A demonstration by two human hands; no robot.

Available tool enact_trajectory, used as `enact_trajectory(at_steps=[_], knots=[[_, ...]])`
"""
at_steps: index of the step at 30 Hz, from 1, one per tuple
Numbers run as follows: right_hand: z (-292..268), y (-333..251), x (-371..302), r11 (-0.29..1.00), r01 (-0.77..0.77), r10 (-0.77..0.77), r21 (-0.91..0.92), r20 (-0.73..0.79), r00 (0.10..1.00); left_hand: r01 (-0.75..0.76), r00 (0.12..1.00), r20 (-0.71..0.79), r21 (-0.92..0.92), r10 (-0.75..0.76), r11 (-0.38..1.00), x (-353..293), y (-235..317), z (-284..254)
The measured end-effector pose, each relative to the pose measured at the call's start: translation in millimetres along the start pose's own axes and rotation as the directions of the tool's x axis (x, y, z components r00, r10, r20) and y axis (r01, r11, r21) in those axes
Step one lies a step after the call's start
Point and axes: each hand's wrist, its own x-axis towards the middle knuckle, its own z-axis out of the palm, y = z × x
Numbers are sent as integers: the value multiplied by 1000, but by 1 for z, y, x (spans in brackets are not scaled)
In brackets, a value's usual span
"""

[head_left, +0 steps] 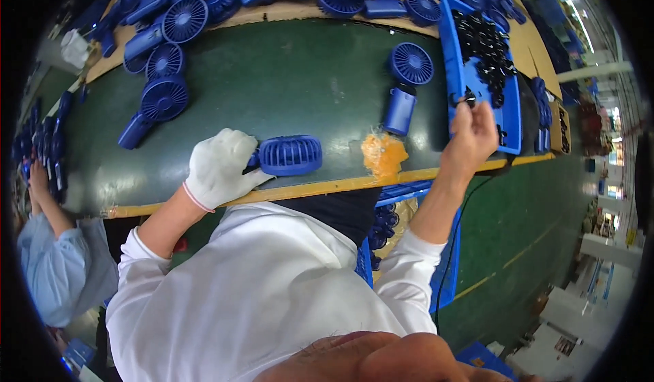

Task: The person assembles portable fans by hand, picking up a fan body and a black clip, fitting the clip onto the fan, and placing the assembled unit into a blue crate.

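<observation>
My left hand (221,167), in a white glove, is closed round the handle end of a blue handheld fan (291,155) near the table's front edge. The fan's slatted round head lies on its side and points right; the glove hides its handle. Bare and raised, my right hand (471,137) is over the near end of a blue tray (447,41). Its fingertips pinch a small black part (469,97). Many similar black parts (487,48) are heaped in the tray's far end. Another blue fan (411,64) lies left of the tray, its handle toward me.
Blue fans (185,20) are piled along the table's far side, with several more at left. An orange worn patch (383,155) marks the green tabletop (300,69). Blue crates (446,266) stand below the edge, beside a hanging cable. A co-worker's arm (48,198) shows far left.
</observation>
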Motion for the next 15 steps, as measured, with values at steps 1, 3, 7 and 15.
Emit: enact_trajectory(at_steps=[1, 3, 7, 15], knots=[[10, 6, -19, 999, 11, -10, 46, -25, 1000, -36, 999, 1, 5, 36, 999, -2, -3, 1], [38, 3, -53, 988, -48, 39, 148, 64, 997, -73, 997, -21, 40, 74, 997, -1, -3, -2], [74, -15, -104, 972, -87, 42, 220, 204, 978, 175, 984, 16, 0, -175, 985, 0, -1, -13], [114, -31, -150, 924, -145, 15, 354, 346, 938, 193, 800, 134, -980, -585, 40, 9, 3, 0]])
